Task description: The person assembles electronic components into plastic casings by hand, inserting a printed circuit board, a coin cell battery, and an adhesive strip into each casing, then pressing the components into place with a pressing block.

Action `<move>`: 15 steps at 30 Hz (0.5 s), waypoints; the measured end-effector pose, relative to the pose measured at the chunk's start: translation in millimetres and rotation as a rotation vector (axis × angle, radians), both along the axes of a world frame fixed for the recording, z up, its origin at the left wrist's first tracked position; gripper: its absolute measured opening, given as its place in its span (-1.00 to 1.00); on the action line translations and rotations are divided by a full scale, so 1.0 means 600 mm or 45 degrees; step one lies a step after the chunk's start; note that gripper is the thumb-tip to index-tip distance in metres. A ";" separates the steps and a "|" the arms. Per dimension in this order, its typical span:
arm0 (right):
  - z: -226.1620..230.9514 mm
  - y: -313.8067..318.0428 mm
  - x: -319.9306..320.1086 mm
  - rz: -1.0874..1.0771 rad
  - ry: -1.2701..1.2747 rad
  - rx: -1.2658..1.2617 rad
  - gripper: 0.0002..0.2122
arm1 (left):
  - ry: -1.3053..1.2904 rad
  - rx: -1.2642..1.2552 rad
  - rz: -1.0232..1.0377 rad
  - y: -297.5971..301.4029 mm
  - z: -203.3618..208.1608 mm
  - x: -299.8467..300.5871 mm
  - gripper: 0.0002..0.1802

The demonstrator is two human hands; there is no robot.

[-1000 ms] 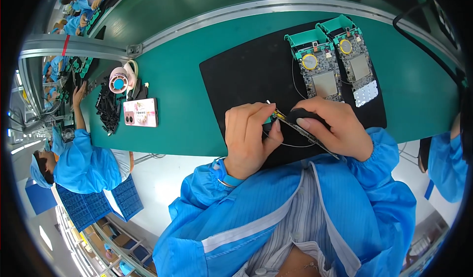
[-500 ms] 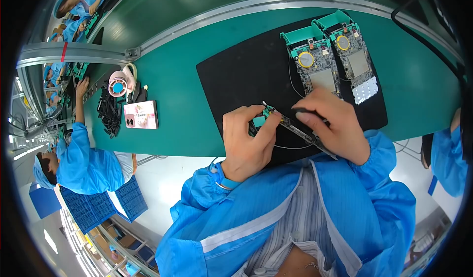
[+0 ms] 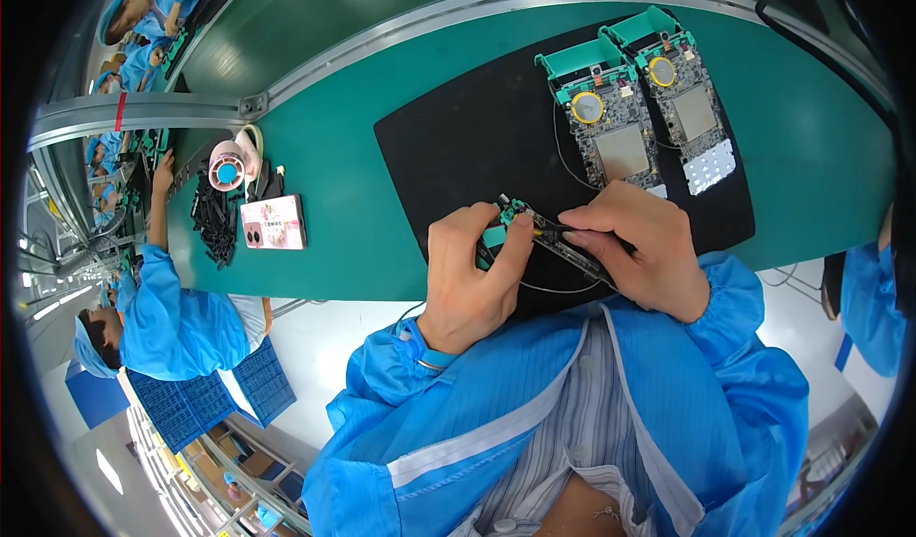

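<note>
My left hand (image 3: pixel 475 274) pinches the green plastic end of a circuit board (image 3: pixel 575 258), which stands tilted on its edge over the black mat (image 3: pixel 468 146). My right hand (image 3: pixel 654 251) is closed on a thin black tool (image 3: pixel 551 228), perhaps tweezers. Its tip meets the board close to my left thumb; the exact contact is too small to make out. A thin grey cable curves below the board. Beyond my right hand lie two more circuit boards, one (image 3: pixel 625 150) beside the other (image 3: pixel 694 115), each with a green plastic frame and a round yellow-rimmed part.
On the green table (image 3: pixel 353 155) to the left are a small pink fan (image 3: pixel 227 172), a heap of black parts (image 3: pixel 215 222) and a phone (image 3: pixel 273 223). A metal rail (image 3: pixel 382 36) runs along the far side. A co-worker (image 3: pixel 181 308) in blue sits at left.
My right hand has turned and brought the black tool's tip onto the board near my left thumb. My left hand keeps its hold on the board.
</note>
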State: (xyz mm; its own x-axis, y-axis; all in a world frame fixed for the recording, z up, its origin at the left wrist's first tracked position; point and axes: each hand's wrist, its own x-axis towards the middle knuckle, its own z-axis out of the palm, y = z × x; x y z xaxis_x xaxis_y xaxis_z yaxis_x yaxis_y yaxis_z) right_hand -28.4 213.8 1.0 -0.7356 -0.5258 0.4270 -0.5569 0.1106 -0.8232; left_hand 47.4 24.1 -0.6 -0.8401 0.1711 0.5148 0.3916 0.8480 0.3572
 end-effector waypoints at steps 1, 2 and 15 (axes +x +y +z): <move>0.000 0.000 -0.001 0.003 0.014 -0.002 -0.79 | 0.006 -0.004 -0.008 -0.001 0.000 -0.001 -0.56; -0.001 0.003 -0.003 0.003 0.012 -0.004 -0.79 | 0.012 -0.007 -0.016 -0.002 -0.001 -0.001 -0.56; 0.044 0.027 -0.011 0.188 0.325 0.138 -0.70 | -0.301 0.212 -0.134 -0.020 0.025 -0.003 -0.50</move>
State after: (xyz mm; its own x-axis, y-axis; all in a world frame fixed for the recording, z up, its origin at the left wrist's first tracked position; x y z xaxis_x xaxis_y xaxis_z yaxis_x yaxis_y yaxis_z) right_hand -34.9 230.0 27.3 -0.5244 -0.6713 0.5237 -0.7605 0.0926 -0.6428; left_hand 45.4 11.8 14.6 -0.9220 0.1935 0.3354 0.3639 0.7292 0.5795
